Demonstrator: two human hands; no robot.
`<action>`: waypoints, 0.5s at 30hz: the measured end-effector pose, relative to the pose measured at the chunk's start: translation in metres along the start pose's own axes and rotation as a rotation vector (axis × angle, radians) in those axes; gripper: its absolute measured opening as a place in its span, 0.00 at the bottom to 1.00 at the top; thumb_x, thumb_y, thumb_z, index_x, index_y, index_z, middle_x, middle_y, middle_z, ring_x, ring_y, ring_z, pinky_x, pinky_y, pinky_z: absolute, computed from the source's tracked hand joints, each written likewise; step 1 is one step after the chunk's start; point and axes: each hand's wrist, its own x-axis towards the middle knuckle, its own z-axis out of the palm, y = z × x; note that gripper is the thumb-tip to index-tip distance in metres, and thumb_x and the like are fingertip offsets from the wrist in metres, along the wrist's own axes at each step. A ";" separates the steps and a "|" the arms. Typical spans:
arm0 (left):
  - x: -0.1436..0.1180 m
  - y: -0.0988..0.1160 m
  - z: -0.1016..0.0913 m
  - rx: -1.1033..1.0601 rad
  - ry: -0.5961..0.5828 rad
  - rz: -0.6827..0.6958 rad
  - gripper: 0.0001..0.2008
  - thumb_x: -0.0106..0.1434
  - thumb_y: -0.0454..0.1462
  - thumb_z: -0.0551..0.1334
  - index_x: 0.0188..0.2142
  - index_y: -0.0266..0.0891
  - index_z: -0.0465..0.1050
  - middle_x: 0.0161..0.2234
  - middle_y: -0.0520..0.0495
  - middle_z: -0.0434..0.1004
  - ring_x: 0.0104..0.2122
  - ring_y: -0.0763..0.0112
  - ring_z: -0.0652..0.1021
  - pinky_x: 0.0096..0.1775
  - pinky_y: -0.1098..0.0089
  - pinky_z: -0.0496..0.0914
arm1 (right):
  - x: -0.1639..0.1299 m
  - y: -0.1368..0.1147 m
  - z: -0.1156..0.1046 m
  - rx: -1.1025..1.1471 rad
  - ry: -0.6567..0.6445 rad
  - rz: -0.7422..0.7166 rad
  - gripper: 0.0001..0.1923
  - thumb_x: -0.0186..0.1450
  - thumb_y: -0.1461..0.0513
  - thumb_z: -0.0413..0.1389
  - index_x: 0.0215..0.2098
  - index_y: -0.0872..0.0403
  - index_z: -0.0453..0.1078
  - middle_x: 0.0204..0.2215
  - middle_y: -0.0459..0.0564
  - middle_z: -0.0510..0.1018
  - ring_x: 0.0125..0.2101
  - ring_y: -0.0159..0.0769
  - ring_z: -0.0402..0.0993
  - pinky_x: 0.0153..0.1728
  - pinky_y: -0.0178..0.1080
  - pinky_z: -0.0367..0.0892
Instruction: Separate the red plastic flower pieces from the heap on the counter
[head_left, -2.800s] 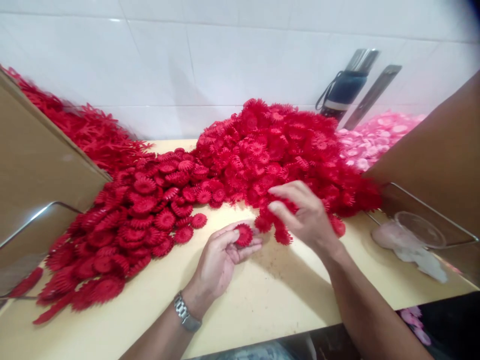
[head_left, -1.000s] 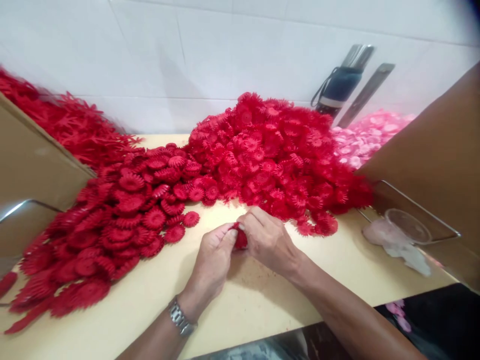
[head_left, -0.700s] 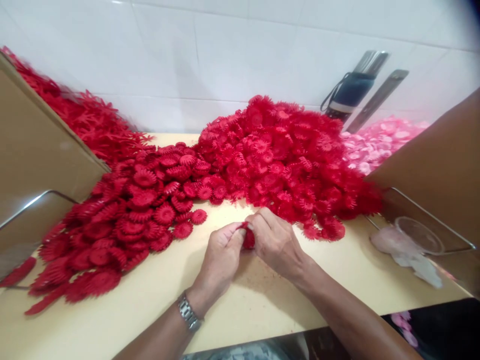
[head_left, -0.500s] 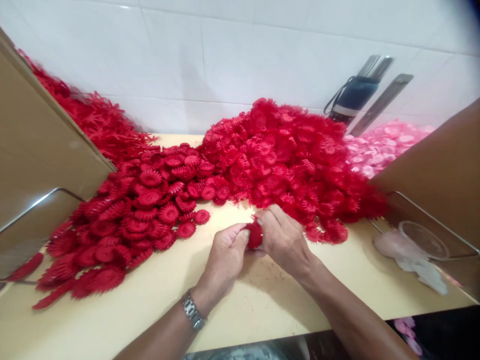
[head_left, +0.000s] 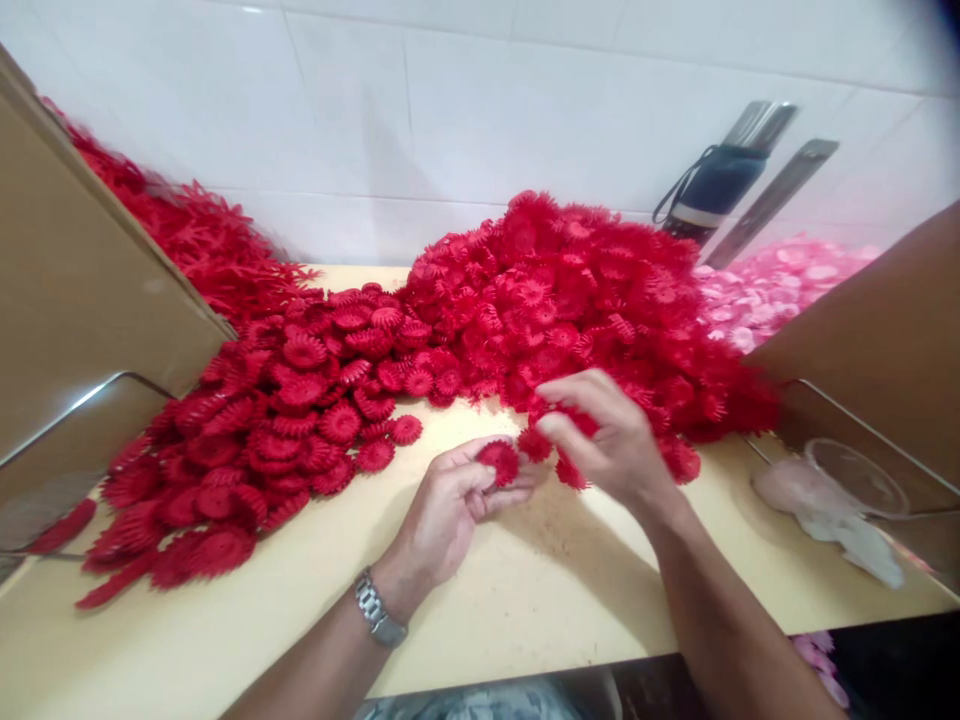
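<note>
Left hand, steel watch at the wrist, curled half shut around a round red plastic flower piece with toothed rim, pinched between thumb and fingertips just above the pale yellow tabletop. Right hand just beside it, fingers loosely bent and partly spread, tips touching loose red pieces at the near edge of the tall heap of frilled red plastic flower parts; whether anything is gripped cannot be told. Lower heap of flat red toothed discs to the left, touching the tall heap. Brown cardboard box on the left holding spiky red parts. Brown cardboard box on the right beside pink plastic petals. Clear plastic cup at the right box's opening.
</note>
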 end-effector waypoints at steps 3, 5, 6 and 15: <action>-0.001 0.000 0.002 0.064 -0.084 0.012 0.21 0.44 0.23 0.52 0.36 0.34 0.74 0.32 0.46 0.77 0.37 0.66 0.76 0.43 0.66 0.70 | 0.000 -0.017 0.018 0.216 -0.305 0.040 0.07 0.57 0.63 0.58 0.34 0.54 0.67 0.29 0.46 0.68 0.31 0.32 0.66 0.31 0.35 0.63; -0.002 -0.001 0.003 0.116 -0.089 0.002 0.21 0.44 0.23 0.53 0.37 0.34 0.75 0.32 0.47 0.77 0.37 0.66 0.76 0.41 0.68 0.70 | -0.002 -0.019 0.023 0.317 -0.358 0.077 0.05 0.56 0.66 0.58 0.29 0.55 0.65 0.26 0.44 0.66 0.28 0.30 0.64 0.28 0.32 0.61; -0.002 -0.002 0.004 0.142 -0.080 -0.002 0.19 0.46 0.24 0.55 0.37 0.34 0.75 0.32 0.46 0.77 0.37 0.66 0.76 0.41 0.68 0.70 | -0.003 -0.019 0.024 0.365 -0.358 0.085 0.05 0.57 0.66 0.58 0.27 0.55 0.64 0.25 0.43 0.65 0.27 0.29 0.63 0.27 0.32 0.60; 0.001 -0.009 0.003 0.278 0.055 0.036 0.08 0.52 0.32 0.61 0.33 0.32 0.75 0.30 0.46 0.78 0.29 0.69 0.76 0.33 0.70 0.71 | -0.010 -0.018 0.028 0.258 -0.275 -0.043 0.08 0.61 0.70 0.48 0.28 0.56 0.66 0.24 0.46 0.66 0.27 0.30 0.63 0.27 0.33 0.59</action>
